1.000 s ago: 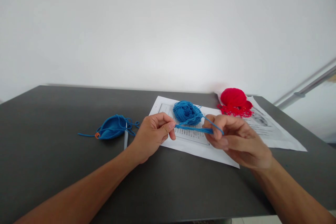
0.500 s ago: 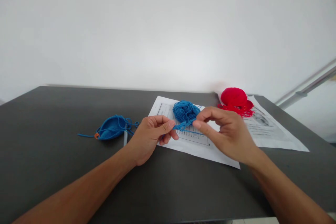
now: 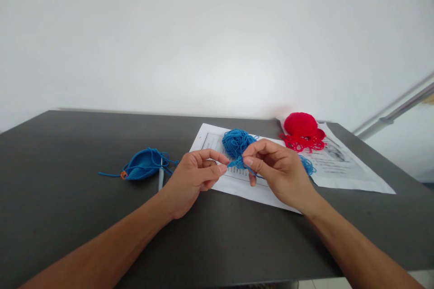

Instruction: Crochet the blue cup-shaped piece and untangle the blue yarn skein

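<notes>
The left hand point(image 3: 195, 176) and right hand point(image 3: 276, 171) meet over the near edge of a printed sheet point(image 3: 251, 187), each pinching the same short bunch of blue strand point(image 3: 238, 163) between thumb and forefinger. The strand runs from the fingertips up to the blue yarn point(image 3: 235, 141), a loose ball lying on the sheet at about 12 o'clock from the hands and just beyond them. A further tuft of blue shows past the right hand at 3 o'clock, on the paper; whether it is joined to the ball cannot be told.

The yarn looks light, soft and limp. It should give no resistance to a pinch, but the ball will likely slide or roll on the smooth paper if the strand is pulled hard, and loose coils may snag on one another. A sound place to hold is the strand itself, close to the fingertips, with the ball left free to pay out.

At 9 o'clock from the left hand lies a blue crocheted piece point(image 3: 140, 165) with a grey hook point(image 3: 160, 179) on the dark table point(image 3: 68, 198). At 1 o'clock from the right hand sits red yarn point(image 3: 301, 125) on a second sheet point(image 3: 349, 171).
</notes>
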The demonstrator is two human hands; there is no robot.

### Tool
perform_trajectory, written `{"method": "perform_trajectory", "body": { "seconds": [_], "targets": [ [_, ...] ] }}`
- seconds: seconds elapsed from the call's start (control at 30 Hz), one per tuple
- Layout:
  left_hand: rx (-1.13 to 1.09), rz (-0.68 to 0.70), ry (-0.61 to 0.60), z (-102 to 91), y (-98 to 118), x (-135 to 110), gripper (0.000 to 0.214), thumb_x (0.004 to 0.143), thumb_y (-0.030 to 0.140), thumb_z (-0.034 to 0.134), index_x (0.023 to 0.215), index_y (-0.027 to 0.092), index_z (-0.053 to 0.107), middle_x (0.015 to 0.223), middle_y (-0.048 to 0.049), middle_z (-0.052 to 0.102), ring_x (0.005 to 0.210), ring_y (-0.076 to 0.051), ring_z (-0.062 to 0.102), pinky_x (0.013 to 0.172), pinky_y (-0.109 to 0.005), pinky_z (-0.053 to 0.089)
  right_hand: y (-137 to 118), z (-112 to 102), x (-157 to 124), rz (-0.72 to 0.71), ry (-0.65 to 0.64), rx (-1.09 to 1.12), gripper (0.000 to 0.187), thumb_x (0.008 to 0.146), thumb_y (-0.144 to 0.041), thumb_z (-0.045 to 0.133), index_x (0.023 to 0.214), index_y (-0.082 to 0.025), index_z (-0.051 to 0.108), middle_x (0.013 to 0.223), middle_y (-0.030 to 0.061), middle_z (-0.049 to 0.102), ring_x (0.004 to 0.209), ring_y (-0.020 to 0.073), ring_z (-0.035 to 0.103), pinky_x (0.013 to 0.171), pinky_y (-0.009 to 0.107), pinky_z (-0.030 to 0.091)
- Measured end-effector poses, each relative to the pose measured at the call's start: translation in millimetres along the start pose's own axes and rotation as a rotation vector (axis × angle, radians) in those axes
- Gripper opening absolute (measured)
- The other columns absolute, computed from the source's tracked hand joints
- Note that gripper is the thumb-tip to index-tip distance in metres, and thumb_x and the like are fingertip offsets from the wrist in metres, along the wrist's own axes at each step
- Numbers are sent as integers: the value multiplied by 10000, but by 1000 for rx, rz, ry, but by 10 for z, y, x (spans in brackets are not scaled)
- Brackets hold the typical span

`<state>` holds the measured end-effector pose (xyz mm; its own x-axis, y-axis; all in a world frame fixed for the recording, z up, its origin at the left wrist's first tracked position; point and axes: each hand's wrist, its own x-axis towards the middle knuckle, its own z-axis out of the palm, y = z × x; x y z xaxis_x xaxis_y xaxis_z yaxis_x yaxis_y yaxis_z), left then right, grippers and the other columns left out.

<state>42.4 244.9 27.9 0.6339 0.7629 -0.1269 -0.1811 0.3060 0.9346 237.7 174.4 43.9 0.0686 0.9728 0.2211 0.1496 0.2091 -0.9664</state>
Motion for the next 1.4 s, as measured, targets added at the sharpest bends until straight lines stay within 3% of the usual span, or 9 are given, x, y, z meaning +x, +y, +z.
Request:
{"method": "perform_trajectory", "body": {
  "seconds": [0.13, 0.3, 0.4, 0.53, 0.7, 0.93, 1.13, 1.3, 1.4],
  "targets": [
    [186, 105, 0, -24, -38, -14, 258, 744, 280, 834, 920, 134, 714, 510, 119, 372, 483, -52, 262, 491, -231, 185, 14, 1, 26, 37, -7, 70, 330, 862, -460, 804, 932, -173, 657, 722, -34, 602, 498, 72, 550, 478, 227, 482],
    [380, 264, 24, 43, -58, 4, 316, 715, 245, 839, 991, 144, 724, 662, 64, 533, 593, -91, 447, 568, -237, 341, 53, 29, 35, 96, -54, 139, 348, 861, -452, 805, 990, -170, 649, 717, -35, 592, 537, 72, 538, 510, 224, 477],
    [380, 261, 30, 86, -71, 18, 230, 739, 271, 820, 913, 144, 740, 692, 31, 594, 627, -108, 500, 592, -247, 376, 69, 53, 20, 138, -85, 175, 360, 883, -480, 775, 1030, -189, 623, 691, -47, 558, 529, 88, 516, 461, 226, 459],
    [335, 230, 57, 83, -67, 29, 158, 774, 285, 778, 808, 138, 729, 697, -7, 670, 644, -119, 552, 615, -250, 399, 60, 48, 12, 179, -103, 213, 347, 906, -485, 747, 1054, -207, 603, 660, -80, 489, 442, 49, 405, 387, 183, 265],
    [269, 215, 86, 33, -35, 41, 178, 793, 309, 755, 784, 140, 701, 601, 43, 565, 537, -70, 401, 500, -226, 269, 25, -26, 21, 201, -78, 198, 334, 888, -440, 787, 1044, -185, 638, 703, -71, 504, 447, 14, 351, 424, 193, 209],
    [180, 165, 79, 39, -32, 62, 304, 815, 409, 759, 750, 138, 636, 579, 41, 548, 488, -52, 328, 477, -235, 189, -6, -72, 11, 136, 32, 23, 368, 829, -465, 831, 1015, -187, 678, 814, -37, 551, 484, 28, 358, 428, 227, 234],
    [149, 150, 69, 59, -27, 59, 386, 800, 468, 785, 703, 147, 595, 578, 35, 545, 481, -48, 315, 482, -238, 166, -15, -47, -5, 48, -6, -232, 288, 802, -431, 845, 945, -186, 795, 635, -55, 420, 543, 82, 321, 490, 263, 262],
    [160, 144, 48, 57, -28, 47, 385, 824, 447, 753, 658, 152, 570, 572, 30, 539, 483, -50, 319, 492, -243, 174, 4, -35, 20, 21, 32, -196, 266, 788, -452, 860, 783, -194, 793, 672, 2, 564, 646, 130, 438, 574, 288, 349],
    [160, 142, 37, 56, -32, 45, 388, 830, 451, 740, 651, 157, 561, 576, 26, 543, 485, -53, 319, 492, -247, 173, 2, -61, 27, 45, 57, -130, 262, 772, -424, 882, 778, -194, 755, 654, -12, 554, 636, 121, 434, 572, 273, 354]
  ]
}}
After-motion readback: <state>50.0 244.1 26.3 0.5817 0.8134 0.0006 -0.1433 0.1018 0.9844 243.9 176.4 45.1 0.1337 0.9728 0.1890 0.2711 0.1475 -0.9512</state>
